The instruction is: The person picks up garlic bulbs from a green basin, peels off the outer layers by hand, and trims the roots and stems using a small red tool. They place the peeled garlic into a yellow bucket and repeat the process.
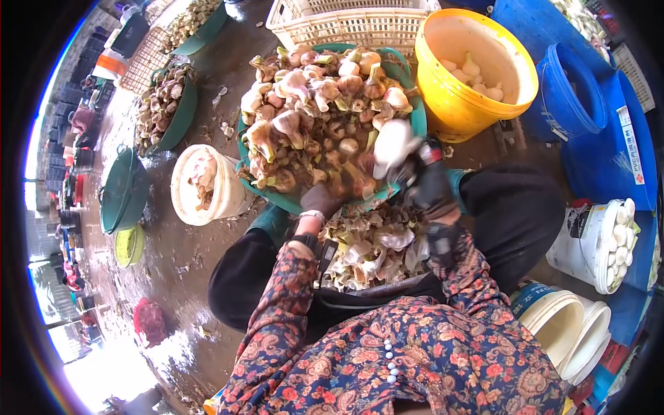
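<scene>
A green basin [277, 197] heaped with unpeeled garlic bulbs [294, 131] stands in front of my crossed legs. My left hand [323, 200], in a dark glove, reaches into the near side of the heap; its fingertips are hidden among the bulbs. At the basin's right side, my right hand [427, 185], also dark-gloved, is smeared by motion. A white, cleaned garlic bulb [394, 144] shows blurred at its fingers, and the hand appears closed on it. Loose peelings [380, 249] are piled in my lap below both hands.
A yellow bucket [456, 104] with white bulbs stands at the back right, beside blue tubs [574, 97]. A white bucket [228, 190] with scraps is left of the basin. Behind is a cream crate [353, 34]. A white bucket of bulbs [584, 242] stands at right.
</scene>
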